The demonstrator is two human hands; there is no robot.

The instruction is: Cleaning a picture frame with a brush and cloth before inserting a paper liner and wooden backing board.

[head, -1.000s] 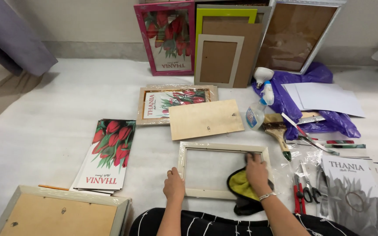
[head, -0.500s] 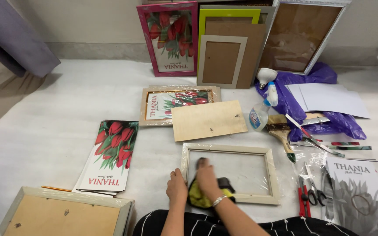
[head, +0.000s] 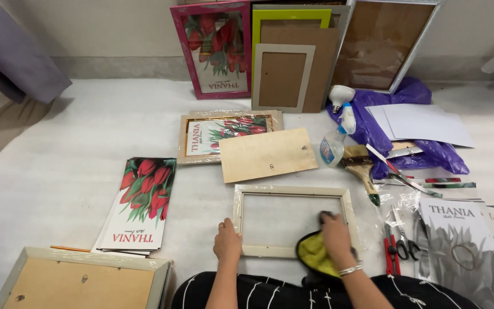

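Note:
A pale wooden picture frame [head: 293,191] with a glass pane lies flat on the white floor in front of me. My left hand [head: 226,241] grips its near left corner. My right hand [head: 336,234] presses a yellow cloth [head: 314,253] onto the glass at the near right part of the frame. A bracelet sits on my right wrist.
A plywood backing board [head: 267,154] and a wrapped frame with a tulip print [head: 228,134] lie beyond. Tulip prints [head: 141,201] are stacked at left, a spray bottle [head: 334,144], brush [head: 362,170], scissors [head: 399,246] at right. Frames [head: 284,74] lean on the wall.
My right hand with the cloth swept from the frame's right side to its near left, then back to the near right. My left hand stayed on the corner.

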